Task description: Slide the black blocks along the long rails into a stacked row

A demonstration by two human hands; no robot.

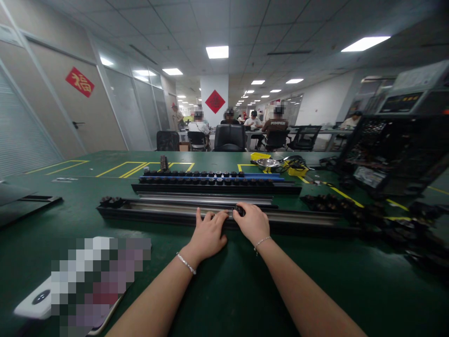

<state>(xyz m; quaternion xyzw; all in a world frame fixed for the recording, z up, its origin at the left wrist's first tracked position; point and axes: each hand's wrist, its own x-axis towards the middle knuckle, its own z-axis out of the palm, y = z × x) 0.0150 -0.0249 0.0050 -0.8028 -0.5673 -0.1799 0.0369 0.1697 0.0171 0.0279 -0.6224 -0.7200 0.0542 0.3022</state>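
Observation:
A long black rail [301, 217] with a pale metal channel lies crosswise in front of me. My left hand [207, 235] rests on its near edge, fingers spread along the channel and thumb apart, with nothing seen in its grasp. Just to the right, my right hand [253, 223] is closed around a small black part [240, 210] at the channel; its exact kind is too small to make out. Several similar black pieces [111, 201] sit at the rail's left end. Behind it lies a thin metal strip [206, 198].
Further back, a black-and-blue rail [217, 188] carries rows of black pieces. A metal bowl [268, 163] and yellow trays [260, 156] stand beyond. Dark loose parts [329, 204] and an opened machine [375, 154] occupy the right; phones [38, 297] lie front left. People sit in the background.

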